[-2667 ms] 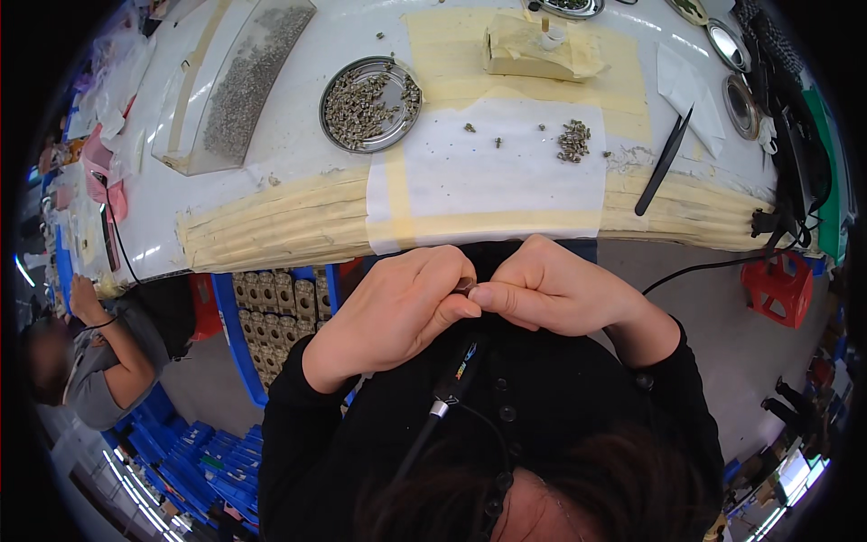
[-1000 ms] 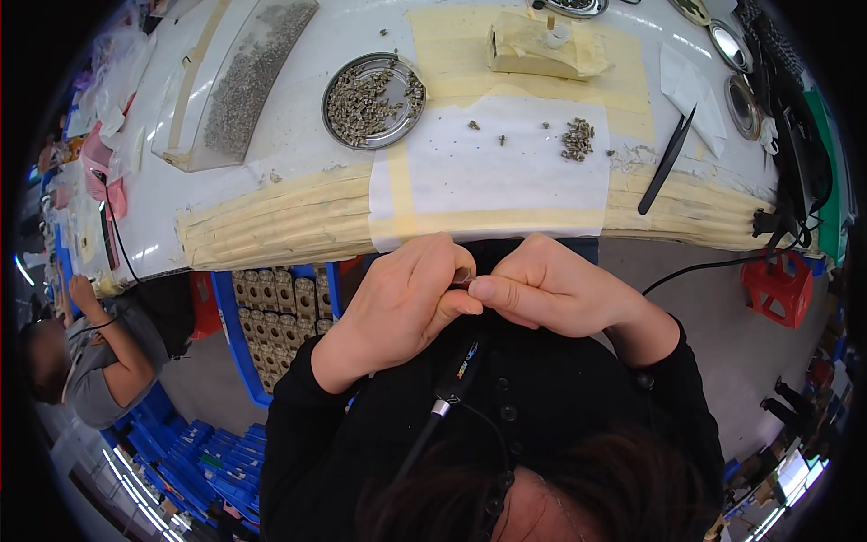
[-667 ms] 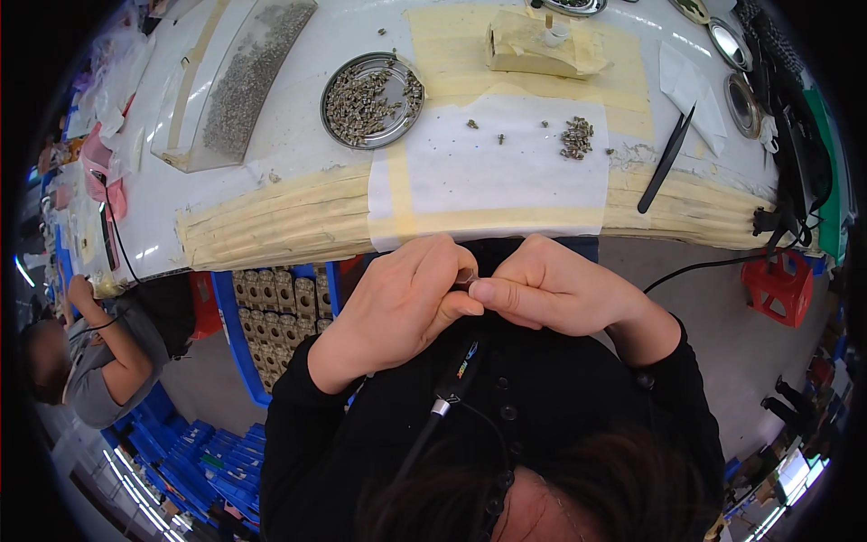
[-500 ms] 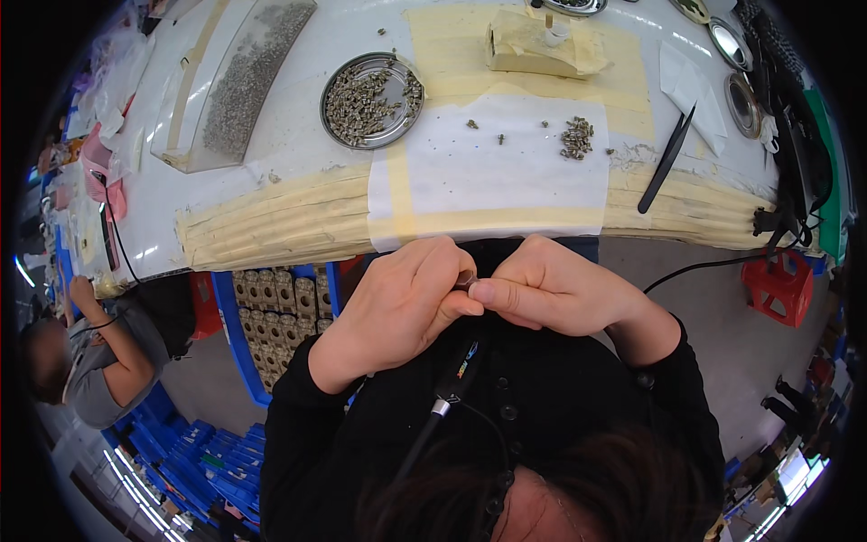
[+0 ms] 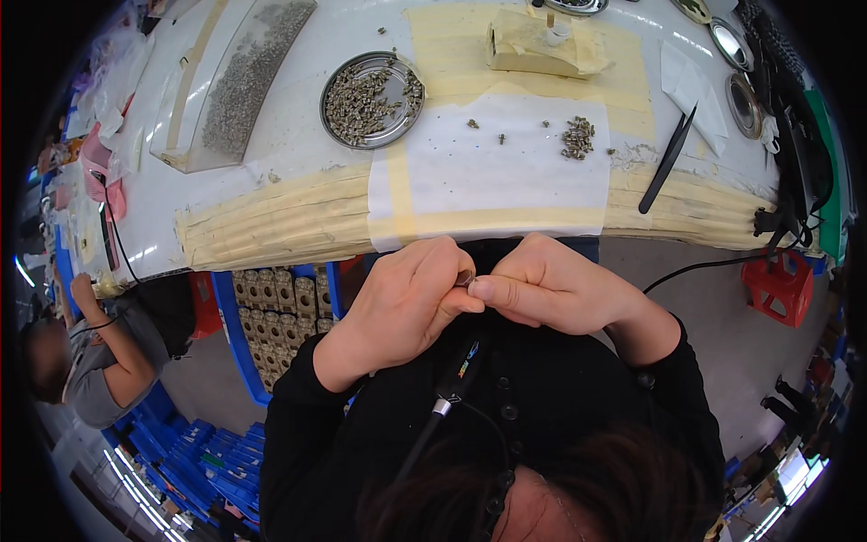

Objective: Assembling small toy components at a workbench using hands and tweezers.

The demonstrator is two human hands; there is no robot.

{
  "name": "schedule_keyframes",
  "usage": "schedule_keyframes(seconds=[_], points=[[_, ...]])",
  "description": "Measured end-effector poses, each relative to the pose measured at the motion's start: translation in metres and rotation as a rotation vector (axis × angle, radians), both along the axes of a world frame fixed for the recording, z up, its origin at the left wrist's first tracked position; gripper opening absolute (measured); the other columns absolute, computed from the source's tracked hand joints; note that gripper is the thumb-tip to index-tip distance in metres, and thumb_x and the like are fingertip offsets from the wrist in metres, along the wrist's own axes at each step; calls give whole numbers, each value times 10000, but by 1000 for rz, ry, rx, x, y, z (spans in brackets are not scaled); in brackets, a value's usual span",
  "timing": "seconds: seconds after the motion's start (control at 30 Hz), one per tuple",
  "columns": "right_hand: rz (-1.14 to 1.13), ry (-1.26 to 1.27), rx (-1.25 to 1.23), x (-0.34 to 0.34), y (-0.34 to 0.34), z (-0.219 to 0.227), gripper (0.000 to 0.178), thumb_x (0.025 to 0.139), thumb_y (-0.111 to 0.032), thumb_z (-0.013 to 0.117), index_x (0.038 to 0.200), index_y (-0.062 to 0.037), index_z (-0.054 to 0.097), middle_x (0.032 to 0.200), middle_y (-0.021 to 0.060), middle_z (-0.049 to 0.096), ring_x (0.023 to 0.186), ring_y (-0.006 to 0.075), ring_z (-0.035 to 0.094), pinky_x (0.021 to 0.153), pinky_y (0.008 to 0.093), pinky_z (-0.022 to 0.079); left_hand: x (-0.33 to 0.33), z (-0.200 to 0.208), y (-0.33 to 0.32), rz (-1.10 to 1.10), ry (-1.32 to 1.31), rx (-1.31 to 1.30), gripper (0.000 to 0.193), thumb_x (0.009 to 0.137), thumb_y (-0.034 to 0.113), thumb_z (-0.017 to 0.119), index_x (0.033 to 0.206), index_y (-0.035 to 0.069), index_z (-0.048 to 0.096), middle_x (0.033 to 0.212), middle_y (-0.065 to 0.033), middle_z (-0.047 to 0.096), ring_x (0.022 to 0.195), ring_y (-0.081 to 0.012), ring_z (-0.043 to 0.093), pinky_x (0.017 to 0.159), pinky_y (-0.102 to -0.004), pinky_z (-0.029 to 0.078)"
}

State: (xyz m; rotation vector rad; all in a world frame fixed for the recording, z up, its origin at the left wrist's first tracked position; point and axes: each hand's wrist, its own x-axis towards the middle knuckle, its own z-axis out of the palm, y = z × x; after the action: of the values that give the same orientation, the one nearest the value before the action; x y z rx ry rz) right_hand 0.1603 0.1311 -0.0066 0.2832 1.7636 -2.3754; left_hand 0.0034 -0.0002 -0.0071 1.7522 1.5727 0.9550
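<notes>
your left hand (image 5: 402,303) meeting right hand (image 5: 555,289), can't tell if clamped, parts tray (image 5: 394,88) at 11 o'clock, tweezers (image 5: 668,161) at 2

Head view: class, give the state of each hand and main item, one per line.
Left hand: curled, any contents unclear
Right hand: curled shut, any contents hidden
Round metal tray: partly filled
Clear bin: partly filled
Black tweezers: lying unheld
Small metal parts on paper: mostly heaped
</notes>
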Motion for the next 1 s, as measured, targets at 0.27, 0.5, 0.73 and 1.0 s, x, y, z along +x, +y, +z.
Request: schedule_keyframes(seconds=[0.27, 0.5, 0.73, 1.0], points=[[3, -5, 14, 0, 1, 0, 540, 962, -349, 454, 534, -21, 466, 457, -20, 350, 448, 69, 283, 416, 247, 264, 0, 0, 1, -5, -17, 7, 297, 850, 285, 596, 841, 11, 481, 695, -113, 474, 611, -300, 508, 535, -362, 410], [4, -2, 1, -1, 1, 1, 537, 965, -346, 448, 539, -19, 470, 456, -21, 347, 447, 69, 281, 416, 249, 263, 1, 0, 1, 3, -20, 5, 299, 850, 290, 596, 835, 15, 479, 690, -111, 474, 605, -297, 506, 530, -359, 405], [2, 7, 1, -1, 1, 1, 534, 968, -339, 443, 539, -20, 468, 455, -24, 347, 445, 68, 282, 417, 250, 261, 1, -1, 1, 10, -17, 22, 304, 854, 299, 589, 827, 17, 478, 685, -110, 470, 599, -294, 501, 525, -360, 400], [-1, 8, -1, -2, 2, 2, 536, 969, -339, 439, 533, -27, 455, 456, -28, 341, 447, 66, 279, 418, 249, 257, 2, -2, 0, 27, -22, 32, 301, 858, 297, 584, 822, 19, 477, 680, -107, 463, 593, -291, 494, 522, -360, 395]])
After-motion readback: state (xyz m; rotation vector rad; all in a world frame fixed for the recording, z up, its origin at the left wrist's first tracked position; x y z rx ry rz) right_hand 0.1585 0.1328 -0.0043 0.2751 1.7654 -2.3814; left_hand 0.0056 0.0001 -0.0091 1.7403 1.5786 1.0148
